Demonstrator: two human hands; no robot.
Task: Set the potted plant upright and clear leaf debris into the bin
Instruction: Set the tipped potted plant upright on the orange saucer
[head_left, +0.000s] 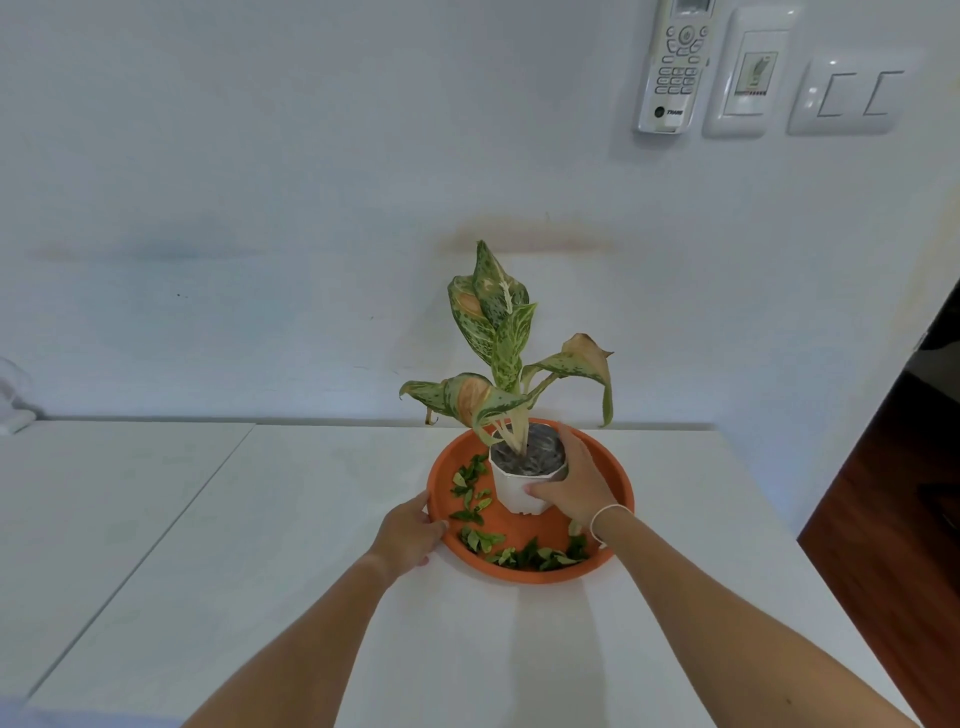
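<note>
Your right hand (574, 488) is wrapped around the white pot (519, 491) of the potted plant (501, 353), fingers curled over its right side and rim, thumb on the front wall. The pot stands upright in the orange saucer tray (621, 486), slightly behind the tray's centre, with speckled green leaves rising above it; several leaves have brown, dried patches. A thin bracelet (605, 517) circles your right wrist.

Your left hand (410, 538) rests against the tray's near-left rim, fingers loosely curved on the outer edge and closed on nothing else.

Leaf debris (480, 491) lies scattered inside the tray: a cluster of small green pieces left of the pot and another strip along the near rim in front of it.

The tray sits on the white bench (291, 545), close to the wall. High on the wall to the right hang a remote control (675, 65) in a holder, a control panel (750, 73) and a double light switch (849, 93).
</note>
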